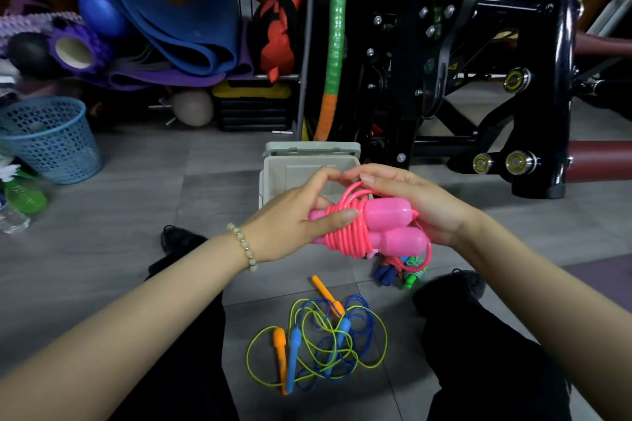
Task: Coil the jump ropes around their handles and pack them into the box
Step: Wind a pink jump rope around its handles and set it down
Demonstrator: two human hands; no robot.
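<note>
A pink jump rope (pixel 383 225) has its cord wound in several turns around its two pink handles. My left hand (pixel 294 219) grips the bundle from the left, thumb across the coils. My right hand (pixel 410 202) cups it from the right, fingers over a loose pink loop at the top. Behind the hands stands an open grey box (pixel 301 171), lid tipped back. On the floor between my legs lie a yellow-green rope with orange handles (pixel 280 349) and a blue rope with blue handles (pixel 294 352), tangled together. A coiled blue and green bundle (pixel 400 272) lies under my right wrist.
A blue mesh basket (pixel 54 140) stands at the left. Rolled mats (pixel 178 34), balls and a black-yellow toolbox (pixel 253 106) line the back. A black exercise machine frame (pixel 478 79) rises behind the box at the right. Grey floor tiles (pixel 136 215) spread around.
</note>
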